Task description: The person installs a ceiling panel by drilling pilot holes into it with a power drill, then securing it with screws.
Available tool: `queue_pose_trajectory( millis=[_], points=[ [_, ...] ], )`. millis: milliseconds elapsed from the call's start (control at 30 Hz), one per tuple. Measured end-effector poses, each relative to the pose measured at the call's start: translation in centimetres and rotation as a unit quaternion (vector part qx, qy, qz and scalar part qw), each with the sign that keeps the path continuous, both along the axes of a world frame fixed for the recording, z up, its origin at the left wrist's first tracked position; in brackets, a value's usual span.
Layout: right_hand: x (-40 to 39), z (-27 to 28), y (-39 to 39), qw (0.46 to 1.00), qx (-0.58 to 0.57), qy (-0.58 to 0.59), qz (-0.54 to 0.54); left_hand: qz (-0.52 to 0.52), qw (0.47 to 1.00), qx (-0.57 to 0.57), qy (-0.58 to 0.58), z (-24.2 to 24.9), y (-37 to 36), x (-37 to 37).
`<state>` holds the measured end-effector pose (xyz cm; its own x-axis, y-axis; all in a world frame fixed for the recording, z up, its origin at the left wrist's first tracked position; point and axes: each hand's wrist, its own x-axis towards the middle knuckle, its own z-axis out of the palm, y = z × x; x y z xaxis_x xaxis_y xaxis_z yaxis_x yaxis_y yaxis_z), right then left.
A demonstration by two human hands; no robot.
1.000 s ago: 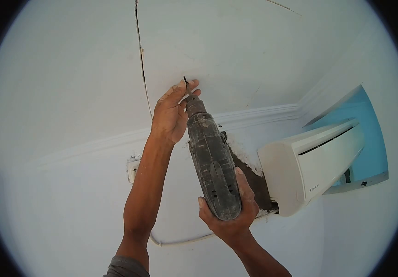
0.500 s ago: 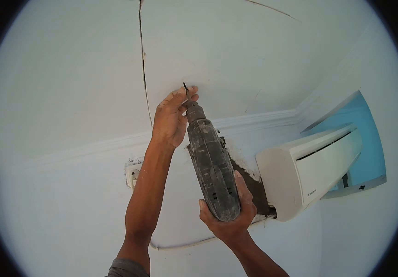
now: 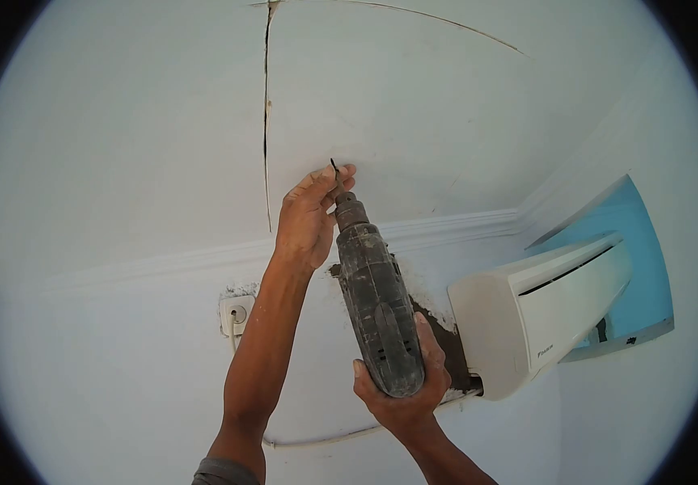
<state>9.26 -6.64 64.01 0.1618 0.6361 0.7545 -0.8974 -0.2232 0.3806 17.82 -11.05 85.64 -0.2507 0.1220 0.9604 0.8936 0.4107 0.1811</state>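
My right hand (image 3: 406,388) grips the rear handle of a worn dark power drill (image 3: 375,299) that points up at the white ceiling (image 3: 397,97). A short dark screw or bit (image 3: 335,172) sticks out of the chuck, its tip touching or just short of the ceiling. My left hand (image 3: 310,214) reaches up beside the chuck, its fingertips pinched around that bit. A long dark crack (image 3: 266,121) runs down the ceiling just left of my left hand.
A white wall air conditioner (image 3: 543,303) hangs at the right, with rough exposed plaster (image 3: 442,339) beside it. A wall socket (image 3: 237,314) sits left of my left forearm. White cornice (image 3: 163,263) runs along the wall top. A white cable (image 3: 325,436) loops below.
The view has shifted, so hands, drill and air conditioner sit slightly lower in frame. The socket has come fully into view. The grip on drill and bit is unchanged.
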Motion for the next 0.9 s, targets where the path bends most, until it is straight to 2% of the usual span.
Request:
queue_pose_trajectory(
  millis=[67, 233, 267, 333, 467, 533, 567, 633, 733, 900],
  points=[
    [0.1, -0.1, 0.1, 1.000, -0.003, -0.013, -0.027, -0.001, 1.000, -0.004, 0.001, 0.0, -0.1, -0.1],
    [-0.2, -0.1, -0.7, 0.999, 0.033, -0.010, 0.035, 0.000, 1.000, 0.001, 0.008, 0.2, 0.0, -0.1],
    [-0.2, 0.1, -0.7, 0.999, 0.037, -0.010, 0.028, -0.007, 1.000, 0.005, 0.008, 0.3, -0.1, -0.2],
    [-0.2, 0.6, -0.7, 0.998, -0.048, -0.001, -0.051, -0.017, 1.000, 0.000, 0.010, 0.4, -0.3, -0.4],
    [-0.9, -0.4, -1.8, 0.997, -0.001, -0.035, -0.063, -0.034, 0.999, 0.008, 0.019, -0.1, -0.2, -0.9],
    [-0.8, -0.5, -2.1, 0.999, 0.018, -0.038, 0.015, -0.046, 0.998, 0.022, 0.023, -0.6, 0.0, -1.2],
    [-0.8, -0.4, -2.1, 0.999, 0.020, -0.039, 0.010, -0.051, 0.998, 0.025, 0.022, -0.7, 0.0, -1.3],
    [-1.1, 0.0, -2.3, 0.997, -0.030, -0.021, -0.066, -0.054, 0.996, 0.073, 0.006, -0.6, -0.2, -1.4],
    [-1.1, -0.1, -2.2, 0.998, -0.013, -0.035, -0.055, -0.104, 0.989, 0.104, -0.007, 0.0, -1.3, -2.3],
    [-1.1, 0.1, -1.7, 0.995, -0.021, -0.035, -0.088, -0.115, 0.987, 0.113, 0.005, 1.1, -2.1, -3.5]
  ],
)
